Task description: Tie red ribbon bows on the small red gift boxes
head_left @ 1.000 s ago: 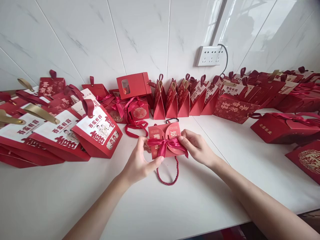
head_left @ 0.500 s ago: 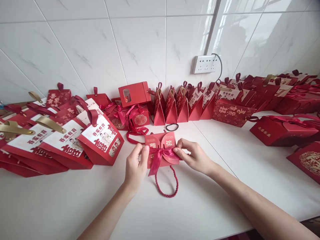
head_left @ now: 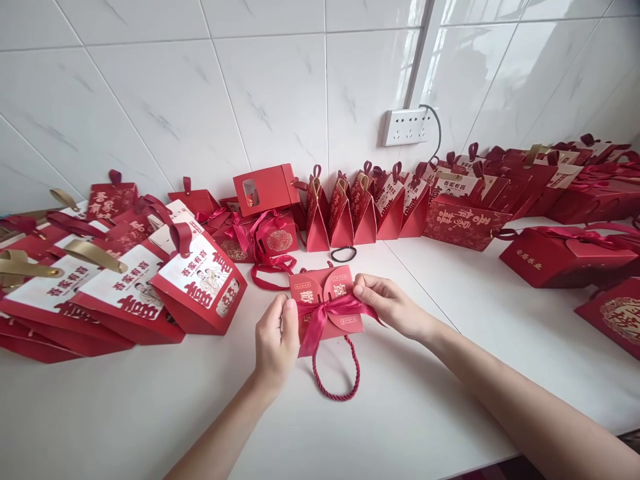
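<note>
Left hand (head_left: 275, 339) at nine o'clock and right hand (head_left: 393, 307) at three pinch the bow (head_left: 326, 307) on a red box (head_left: 353, 325) (seemingly adjusting it), next needing even tension.

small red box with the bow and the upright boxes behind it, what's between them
In the head view, a black loop lies on the table between the small box and the upright boxes.

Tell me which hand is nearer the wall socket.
Right. The right hand is below the wall socket in view; the left hand is farther, below and to its left.
</note>
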`<state>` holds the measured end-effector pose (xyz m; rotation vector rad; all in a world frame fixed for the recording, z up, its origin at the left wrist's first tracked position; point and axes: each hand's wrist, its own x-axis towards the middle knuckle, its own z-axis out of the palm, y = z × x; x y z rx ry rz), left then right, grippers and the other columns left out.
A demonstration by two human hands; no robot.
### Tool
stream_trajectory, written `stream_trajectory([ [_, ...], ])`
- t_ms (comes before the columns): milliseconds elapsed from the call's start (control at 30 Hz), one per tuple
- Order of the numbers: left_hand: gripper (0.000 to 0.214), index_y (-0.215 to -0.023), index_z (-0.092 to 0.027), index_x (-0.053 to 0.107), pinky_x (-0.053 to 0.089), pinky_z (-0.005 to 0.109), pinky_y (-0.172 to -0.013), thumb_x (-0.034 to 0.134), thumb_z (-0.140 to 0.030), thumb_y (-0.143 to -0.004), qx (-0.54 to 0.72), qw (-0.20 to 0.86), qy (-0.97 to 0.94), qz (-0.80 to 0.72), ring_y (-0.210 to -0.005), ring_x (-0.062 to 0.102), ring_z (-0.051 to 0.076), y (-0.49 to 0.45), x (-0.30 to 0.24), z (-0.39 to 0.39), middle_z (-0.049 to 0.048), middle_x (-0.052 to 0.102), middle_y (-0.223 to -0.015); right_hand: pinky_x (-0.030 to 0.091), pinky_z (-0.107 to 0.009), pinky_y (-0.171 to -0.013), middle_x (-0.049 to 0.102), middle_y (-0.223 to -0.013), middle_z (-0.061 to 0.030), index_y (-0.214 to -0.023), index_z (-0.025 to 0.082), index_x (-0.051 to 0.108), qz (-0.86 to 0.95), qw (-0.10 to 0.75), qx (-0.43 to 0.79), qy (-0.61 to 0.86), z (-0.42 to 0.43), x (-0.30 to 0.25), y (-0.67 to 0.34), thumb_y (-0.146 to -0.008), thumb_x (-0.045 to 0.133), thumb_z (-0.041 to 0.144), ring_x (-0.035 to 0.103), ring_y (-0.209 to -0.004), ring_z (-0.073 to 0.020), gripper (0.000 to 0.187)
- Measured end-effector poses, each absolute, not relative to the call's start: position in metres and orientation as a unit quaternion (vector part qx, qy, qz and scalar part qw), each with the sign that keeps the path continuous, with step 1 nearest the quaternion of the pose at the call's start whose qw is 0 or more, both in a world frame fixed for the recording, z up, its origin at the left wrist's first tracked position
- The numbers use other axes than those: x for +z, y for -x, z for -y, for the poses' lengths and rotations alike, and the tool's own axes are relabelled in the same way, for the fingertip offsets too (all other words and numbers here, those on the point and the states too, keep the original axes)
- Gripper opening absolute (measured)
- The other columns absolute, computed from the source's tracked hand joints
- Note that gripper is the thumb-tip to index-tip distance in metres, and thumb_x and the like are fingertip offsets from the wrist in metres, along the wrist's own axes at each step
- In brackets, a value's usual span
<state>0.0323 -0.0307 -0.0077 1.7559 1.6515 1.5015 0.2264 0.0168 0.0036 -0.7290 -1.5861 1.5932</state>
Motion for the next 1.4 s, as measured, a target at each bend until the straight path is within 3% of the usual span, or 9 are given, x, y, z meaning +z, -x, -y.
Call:
stream_trajectory([
  [367,0.034,-0.061,-0.022,0.028,0.028,0.025,-0.050,0.041,-0.037,-0.089,0.531,0.184,-0.594,-0.576,-0.052,0.028,0.012,-0.0310,-0.0082,0.0293,-0.0045,0.028,-0.055,0.022,-0.022,-0.051,0.032,-0.060,0.0061,-0.067,0.018,0.040,0.639,0.382,0.595,0.303,-0.0196,0.0006,-0.2262,-0.082,0.058,0.061,0.025,-0.054,-0.0076,0.049],
  [533,0.033,-0.062,-0.022,0.032,0.032,0.023,-0.052,0.044,-0.038,-0.088,0.554,0.205,-0.579,-0.562,-0.054,0.032,0.012,-0.0284,-0.0079,0.0290,-0.0043,0.032,-0.057,0.033,-0.023,-0.055,0.046,-0.069,0.0030,-0.074,0.018,0.042,0.661,0.365,0.593,0.279,-0.0164,0.0032,-0.2274,-0.073,0.071,0.055,0.041,-0.060,-0.0088,0.047],
  [667,0.028,-0.080,-0.023,0.042,0.042,0.023,-0.062,0.064,-0.039,-0.076,0.579,0.274,-0.557,-0.528,-0.066,0.048,0.012,-0.0274,-0.0090,0.0265,-0.0030,0.048,-0.073,0.037,-0.023,-0.059,0.048,-0.072,0.0021,-0.076,0.018,0.042,0.653,0.359,0.599,0.293,-0.0178,0.0018,-0.2269,-0.076,0.071,0.051,0.045,-0.064,-0.0095,0.043],
  [733,0.043,-0.098,-0.023,0.043,0.047,0.027,-0.075,0.071,-0.036,-0.069,0.581,0.299,-0.556,-0.513,-0.083,0.057,0.015,-0.0276,-0.0091,0.0244,0.0010,0.055,-0.092,0.037,-0.023,-0.057,0.049,-0.071,0.0021,-0.075,0.018,0.042,0.650,0.356,0.604,0.293,-0.0191,0.0021,-0.2277,-0.076,0.071,0.051,0.045,-0.063,-0.0094,0.043],
  [833,0.075,-0.128,-0.025,0.031,0.043,0.035,-0.098,0.074,-0.033,-0.067,0.556,0.354,-0.583,-0.476,-0.117,0.052,0.022,-0.0285,-0.0074,0.0224,0.0096,0.050,-0.128,0.038,-0.023,-0.058,0.052,-0.074,0.0002,-0.078,0.017,0.046,0.654,0.349,0.609,0.282,-0.0209,0.0032,-0.2298,-0.075,0.072,0.049,0.047,-0.066,-0.0104,0.041],
  [900,0.082,-0.137,-0.026,0.022,0.040,0.038,-0.104,0.070,-0.032,-0.071,0.536,0.411,-0.586,-0.447,-0.127,0.046,0.025,-0.0287,-0.0049,0.0222,0.0112,0.043,-0.139,0.041,-0.025,-0.061,0.053,-0.077,-0.0011,-0.079,0.017,0.047,0.652,0.347,0.617,0.274,-0.0217,0.0034,-0.2308,-0.076,0.072,0.048,0.050,-0.070,-0.0120,0.039],
  [1033,0.083,-0.141,-0.029,0.017,0.038,0.043,-0.108,0.068,-0.030,-0.075,0.514,0.480,-0.567,-0.428,-0.128,0.048,0.026,-0.0265,-0.0009,0.0232,0.0102,0.042,-0.143,0.043,-0.028,-0.067,0.053,-0.076,-0.0005,-0.078,0.018,0.049,0.644,0.364,0.614,0.275,-0.0228,0.0028,-0.2313,-0.078,0.070,0.047,0.051,-0.070,-0.0128,0.036],
  [1233,0.104,-0.146,-0.035,-0.005,0.034,0.041,-0.111,0.070,-0.033,-0.074,0.499,0.499,-0.570,-0.421,-0.135,0.040,0.024,-0.0284,-0.0033,0.0227,0.0089,0.035,-0.149,0.043,-0.028,-0.068,0.055,-0.080,-0.0010,-0.085,0.017,0.050,0.642,0.396,0.582,0.305,-0.0232,0.0023,-0.2302,-0.078,0.070,0.046,0.051,-0.072,-0.0127,0.035],
  [1400,0.110,-0.148,-0.031,-0.004,0.033,0.044,-0.111,0.075,-0.034,-0.070,0.495,0.473,-0.568,-0.456,-0.134,0.040,0.027,-0.0268,-0.0064,0.0215,0.0116,0.034,-0.149,0.045,-0.032,-0.074,0.055,-0.085,-0.0018,-0.085,0.019,0.044,0.649,0.392,0.574,0.310,-0.0216,0.0025,-0.2282,-0.079,0.069,0.043,0.053,-0.080,-0.0152,0.034],
])
